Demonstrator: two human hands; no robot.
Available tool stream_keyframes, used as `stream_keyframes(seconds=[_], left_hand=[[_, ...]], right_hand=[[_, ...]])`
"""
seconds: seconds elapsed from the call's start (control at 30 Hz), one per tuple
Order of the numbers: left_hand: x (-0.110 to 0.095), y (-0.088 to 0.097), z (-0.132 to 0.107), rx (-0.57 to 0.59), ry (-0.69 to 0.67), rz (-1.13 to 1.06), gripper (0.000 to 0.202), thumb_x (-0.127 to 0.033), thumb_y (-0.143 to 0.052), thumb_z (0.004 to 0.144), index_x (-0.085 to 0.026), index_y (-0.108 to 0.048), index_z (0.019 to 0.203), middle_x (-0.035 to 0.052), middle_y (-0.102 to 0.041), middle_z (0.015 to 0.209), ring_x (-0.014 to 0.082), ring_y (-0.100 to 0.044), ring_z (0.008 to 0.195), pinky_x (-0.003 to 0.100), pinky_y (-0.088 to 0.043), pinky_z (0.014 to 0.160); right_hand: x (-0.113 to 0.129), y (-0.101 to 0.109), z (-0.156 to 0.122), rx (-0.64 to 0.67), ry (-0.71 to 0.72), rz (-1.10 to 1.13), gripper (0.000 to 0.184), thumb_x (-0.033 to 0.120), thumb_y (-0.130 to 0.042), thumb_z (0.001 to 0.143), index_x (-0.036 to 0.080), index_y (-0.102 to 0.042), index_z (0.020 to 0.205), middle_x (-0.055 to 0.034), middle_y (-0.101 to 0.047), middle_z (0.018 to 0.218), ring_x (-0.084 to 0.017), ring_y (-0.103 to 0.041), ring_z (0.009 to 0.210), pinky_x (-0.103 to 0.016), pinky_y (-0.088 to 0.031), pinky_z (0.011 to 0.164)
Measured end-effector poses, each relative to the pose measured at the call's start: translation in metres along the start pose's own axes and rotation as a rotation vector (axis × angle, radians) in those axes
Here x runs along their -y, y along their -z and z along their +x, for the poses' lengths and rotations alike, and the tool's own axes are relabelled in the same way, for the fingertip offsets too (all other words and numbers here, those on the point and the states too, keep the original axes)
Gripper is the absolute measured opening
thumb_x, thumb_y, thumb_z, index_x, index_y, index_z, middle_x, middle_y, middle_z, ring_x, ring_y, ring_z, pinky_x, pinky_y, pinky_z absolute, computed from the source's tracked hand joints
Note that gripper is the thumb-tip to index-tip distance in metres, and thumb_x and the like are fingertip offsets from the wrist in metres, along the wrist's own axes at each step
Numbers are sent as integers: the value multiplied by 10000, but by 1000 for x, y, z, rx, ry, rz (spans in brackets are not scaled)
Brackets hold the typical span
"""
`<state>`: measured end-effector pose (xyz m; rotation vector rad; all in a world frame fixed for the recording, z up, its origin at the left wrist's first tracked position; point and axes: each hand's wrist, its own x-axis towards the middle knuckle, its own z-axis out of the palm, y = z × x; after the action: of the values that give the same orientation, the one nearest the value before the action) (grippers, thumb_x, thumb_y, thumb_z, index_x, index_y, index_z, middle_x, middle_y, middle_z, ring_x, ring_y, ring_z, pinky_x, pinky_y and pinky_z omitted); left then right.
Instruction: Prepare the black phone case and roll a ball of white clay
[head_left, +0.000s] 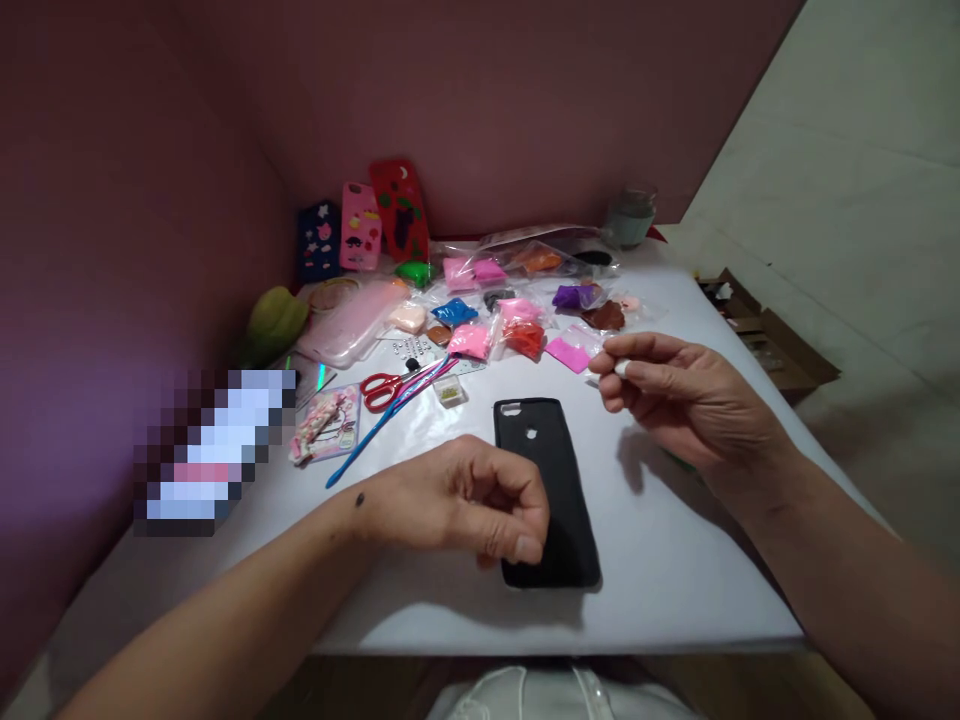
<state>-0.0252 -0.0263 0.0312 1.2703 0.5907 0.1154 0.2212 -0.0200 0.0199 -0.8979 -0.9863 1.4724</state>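
A black phone case (pixel 553 470) lies face down in the middle of the white table (pixel 675 560). My left hand (pixel 465 500) rests at the case's left edge with its fingers curled in; nothing shows inside them. My right hand (pixel 679 395) hovers to the right of the case and pinches a small white lump (pixel 622 367) between thumb and fingers. Several small bags of coloured clay (pixel 517 315) lie behind the case.
Red-handled scissors (pixel 386 385) and blue modelling tools (pixel 382 420) lie at the left. Three decorated phone cases (pixel 367 225) lean on the back wall, with a clear pink case (pixel 352 325) in front. A small pot (pixel 628 220) stands far back. A cardboard box (pixel 772 335) sits on the floor, right.
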Motion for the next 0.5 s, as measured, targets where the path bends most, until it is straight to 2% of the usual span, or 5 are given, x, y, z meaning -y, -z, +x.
stream_keyframes(seconds=[0.13, 0.3, 0.37, 0.43, 0.5], left_hand=[[-4, 0, 3, -249, -120, 201, 223, -318, -682, 853, -133, -627, 742, -33, -531, 591, 63, -464, 521, 170, -366, 499], [-13, -7, -10, -567, -331, 296, 191, -313, -603, 902, -142, -616, 816, -12, -560, 647, 98, -530, 543, 209, -413, 511], [-19, -23, -23, -694, -391, 451, 149, -288, -597, 910, -146, -639, 891, 10, -602, 725, 115, -561, 606, 229, -445, 570], [-27, -46, -35, -804, -443, 680, 150, -264, -637, 895, -162, -663, 1002, 47, -662, 871, 151, -604, 742, 257, -481, 692], [-33, -71, -41, -778, -513, 811, 225, -205, -646, 889, -164, -680, 1108, 95, -693, 1041, 210, -633, 959, 294, -495, 866]], right_hand=[[21, -16, -17, 29, -2, -19, 179, 165, -790, 757, 168, -795, 935, -51, -737, 927, -109, -688, 772, -154, -588, 717], [31, -35, -50, 75, -87, 46, 98, 224, -734, 824, 178, -788, 892, -80, -733, 887, -110, -655, 576, -162, -554, 485], [22, -40, -61, 36, -114, 62, 105, 241, -728, 833, 194, -782, 909, -102, -742, 936, -165, -701, 652, -214, -597, 530], [7, -45, -71, 8, -134, 85, 147, 245, -720, 840, 210, -772, 973, -111, -742, 1022, -204, -734, 777, -282, -641, 693], [-9, -51, -81, 36, -145, 89, 173, 302, -691, 873, 234, -753, 1019, -103, -737, 1044, -239, -726, 937, -332, -634, 806]])
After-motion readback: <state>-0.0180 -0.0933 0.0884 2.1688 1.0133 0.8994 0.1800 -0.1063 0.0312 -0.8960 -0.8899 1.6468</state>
